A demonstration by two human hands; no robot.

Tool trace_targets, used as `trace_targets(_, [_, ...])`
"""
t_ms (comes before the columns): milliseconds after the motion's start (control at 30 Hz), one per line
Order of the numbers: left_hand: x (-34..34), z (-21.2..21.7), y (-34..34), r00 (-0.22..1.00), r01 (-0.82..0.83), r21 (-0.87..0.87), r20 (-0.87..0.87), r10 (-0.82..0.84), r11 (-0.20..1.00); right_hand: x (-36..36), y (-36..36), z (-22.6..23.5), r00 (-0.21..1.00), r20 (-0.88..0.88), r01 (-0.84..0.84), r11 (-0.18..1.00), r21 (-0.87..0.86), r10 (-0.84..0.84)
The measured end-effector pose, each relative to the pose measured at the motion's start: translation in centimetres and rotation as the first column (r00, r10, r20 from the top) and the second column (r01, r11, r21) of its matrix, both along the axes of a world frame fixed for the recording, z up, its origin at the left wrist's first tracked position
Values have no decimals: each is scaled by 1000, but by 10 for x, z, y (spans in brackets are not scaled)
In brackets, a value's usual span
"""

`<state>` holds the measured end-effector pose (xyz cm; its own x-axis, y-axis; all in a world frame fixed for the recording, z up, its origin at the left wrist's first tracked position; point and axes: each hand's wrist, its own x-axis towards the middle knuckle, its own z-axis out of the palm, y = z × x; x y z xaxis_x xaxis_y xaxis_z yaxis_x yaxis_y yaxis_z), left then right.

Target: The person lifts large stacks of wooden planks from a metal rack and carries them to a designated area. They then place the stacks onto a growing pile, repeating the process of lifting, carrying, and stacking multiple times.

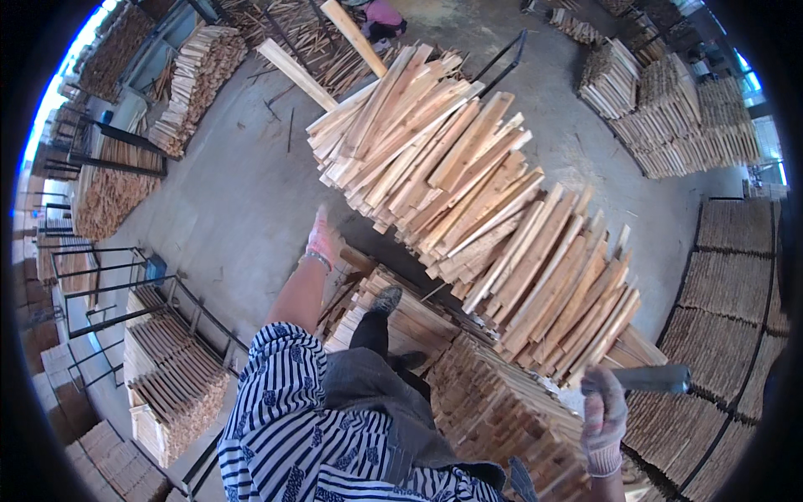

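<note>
A long heap of sawn wooden slats point(468, 176) runs diagonally in front of me, piled loosely with uneven ends. My left hand point(324, 238), in a pale pinkish glove, is stretched out beside the heap's left side, apart from the slats. Its fingers are extended and slightly blurred, and nothing shows in them. At the heap's near right end, my right hand point(604, 410) in a knitted work glove is closed around the end of a grey metal bar point(657, 379). Part of its grip is hidden from view.
Below my feet lies a lower stack of slats point(401, 326), continuing as a tall pile point(510, 410). Black metal racks point(109, 284) stand left. Strapped wood bundles point(728, 284) line the right. Beyond the heap, a person in pink point(385, 12) is near scattered slats point(335, 63).
</note>
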<state>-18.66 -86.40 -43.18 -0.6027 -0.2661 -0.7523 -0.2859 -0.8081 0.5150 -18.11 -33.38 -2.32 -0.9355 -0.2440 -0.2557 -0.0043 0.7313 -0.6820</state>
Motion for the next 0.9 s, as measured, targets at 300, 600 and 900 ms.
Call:
trace_targets(300, [-66, -205, -144, 997, -72, -80, 33, 75, 994, -39, -76, -172, 870, 478, 160, 986, -42, -120])
trace_targets(600, [-129, -227, -183, 995, -96, -206, -36, 90, 974, -21, -66, -302, 792, 573, 238, 971, 29, -211])
trace_targets(900, [-123, -130, -100, 980, 30, -441, 190, 61, 897, -267, -281, -417, 944, 313, -55, 983, -172, 108])
